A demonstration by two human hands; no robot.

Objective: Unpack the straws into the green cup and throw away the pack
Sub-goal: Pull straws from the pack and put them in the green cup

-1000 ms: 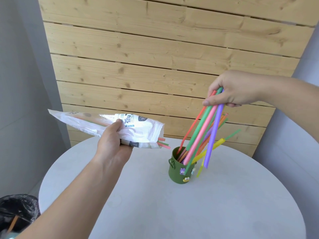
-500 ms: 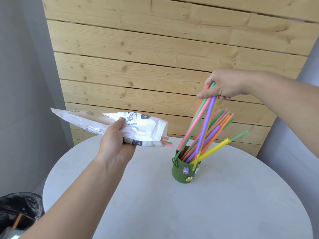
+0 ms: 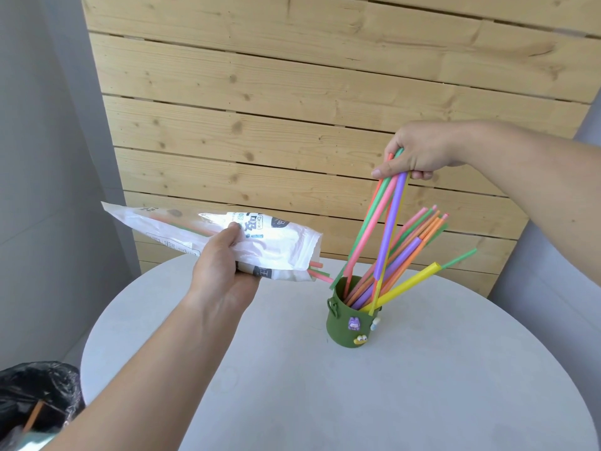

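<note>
Right hand (image 3: pixel 419 153): tops of coloured plastic straws (image 3: pixel 392 222) pinched, lower ends set in green cup (image 3: pixel 341 323) on round grey counter (image 3: pixel 422 385). Left hand (image 3: pixel 221 275): white plastic pack (image 3: pixel 276 242) gripped.

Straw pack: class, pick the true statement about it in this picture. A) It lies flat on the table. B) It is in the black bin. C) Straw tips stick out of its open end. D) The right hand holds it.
C: the pack, gripped by the left hand above the table, shows orange and green straw tips poking from its open end.
</note>
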